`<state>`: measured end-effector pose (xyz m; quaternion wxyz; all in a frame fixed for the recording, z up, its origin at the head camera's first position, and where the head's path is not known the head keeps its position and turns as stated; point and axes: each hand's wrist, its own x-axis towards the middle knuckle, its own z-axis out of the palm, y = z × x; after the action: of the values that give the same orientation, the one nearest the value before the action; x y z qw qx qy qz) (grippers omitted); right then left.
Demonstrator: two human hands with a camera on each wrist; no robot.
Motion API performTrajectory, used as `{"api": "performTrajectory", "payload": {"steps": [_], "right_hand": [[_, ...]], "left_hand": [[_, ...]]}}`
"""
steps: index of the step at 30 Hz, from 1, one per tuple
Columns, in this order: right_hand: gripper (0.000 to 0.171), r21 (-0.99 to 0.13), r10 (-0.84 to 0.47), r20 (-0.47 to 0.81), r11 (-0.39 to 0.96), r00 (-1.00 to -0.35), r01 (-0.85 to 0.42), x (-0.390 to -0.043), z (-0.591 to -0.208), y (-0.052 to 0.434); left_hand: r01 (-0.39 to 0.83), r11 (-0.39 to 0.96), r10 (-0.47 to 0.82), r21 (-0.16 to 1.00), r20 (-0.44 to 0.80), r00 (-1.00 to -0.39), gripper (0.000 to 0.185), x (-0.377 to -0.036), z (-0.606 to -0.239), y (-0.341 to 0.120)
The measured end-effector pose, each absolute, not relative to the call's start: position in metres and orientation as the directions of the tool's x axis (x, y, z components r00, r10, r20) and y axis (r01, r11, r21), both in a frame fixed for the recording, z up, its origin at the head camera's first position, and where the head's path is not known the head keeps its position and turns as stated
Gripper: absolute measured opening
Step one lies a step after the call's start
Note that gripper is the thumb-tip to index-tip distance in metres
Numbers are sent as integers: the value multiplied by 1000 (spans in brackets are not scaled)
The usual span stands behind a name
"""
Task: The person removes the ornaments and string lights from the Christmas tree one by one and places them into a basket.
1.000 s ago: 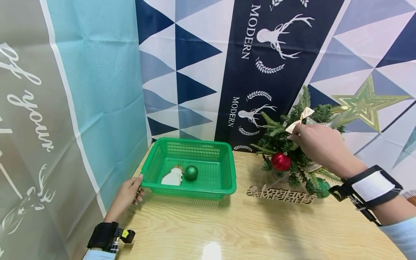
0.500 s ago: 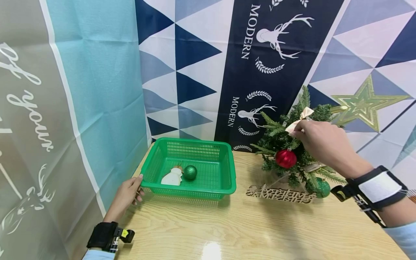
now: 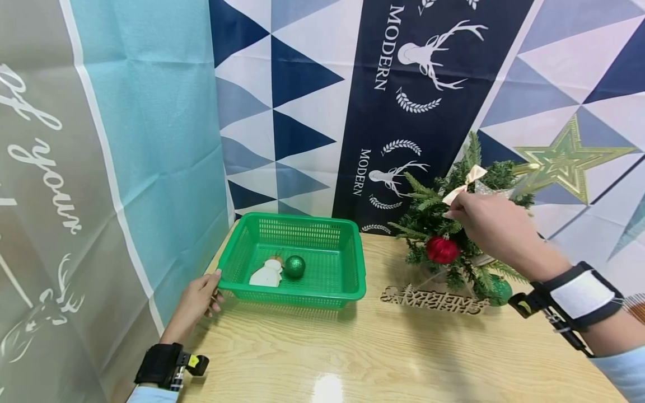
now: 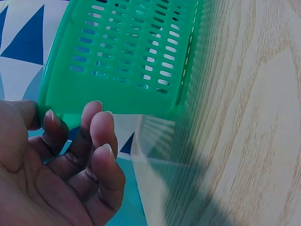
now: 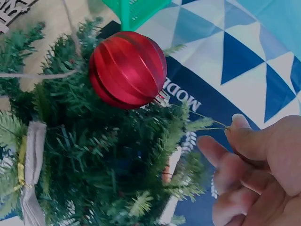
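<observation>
Pinching the thin hanging thread [image 5: 207, 121] of the red ball ornament [image 3: 442, 249], the right hand [image 3: 491, 224] sits at the upper right of the small tree [image 3: 456, 224], thumb and forefinger closed on the loop. In the right wrist view the thread runs taut from the fingertips [image 5: 237, 127] to the cap of the red ball, so the ball hangs below and to the left of the grip, resting against the tree's green needles, near side of the tree. A cream bow [image 3: 466, 183] sits on a branch just above the hand; a gold star [image 3: 564, 159] tops the tree to the right.

Left hand [image 3: 199, 299] grips the near left corner of the green basket [image 3: 353, 291], fingers curled under its rim [image 4: 113, 106], thumb on top. Basket stands on the wooden table [image 3: 353, 358], well to the left of the tree. Inside it: a white snowman ornament [image 3: 267, 274] touching a green glitter ball [image 3: 294, 266].

Key relation: ball to basket is a leftward and nearward line; right hand is the nearer one to the ball, left hand is well apart from it. A wooden cut-out lettering sign [image 3: 435, 299] lies on the table in front of the tree, between tree and near edge.
</observation>
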<state>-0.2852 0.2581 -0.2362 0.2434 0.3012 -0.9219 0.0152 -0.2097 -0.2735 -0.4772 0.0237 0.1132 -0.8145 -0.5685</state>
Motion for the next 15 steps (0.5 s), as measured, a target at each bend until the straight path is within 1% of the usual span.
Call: {"api": "performTrajectory", "payload": {"steps": [6,8,15], "right_hand": [[8,124,-570,471,799,-673,-589,-286,-247,259],[8,123,-573,467,797,-674,-592,-286,-247,259],[13,165,-614,491,762,-618,-626,-289,-244,259]], "left_hand": [[-151,340,-200,928,-85,-976,65,-210,-479,-273],[-151,337,-201,929,-86,-976,65,-210,-479,-273],[-159,332,-217,930,-89,-972,64,-209,-477,-273]]}}
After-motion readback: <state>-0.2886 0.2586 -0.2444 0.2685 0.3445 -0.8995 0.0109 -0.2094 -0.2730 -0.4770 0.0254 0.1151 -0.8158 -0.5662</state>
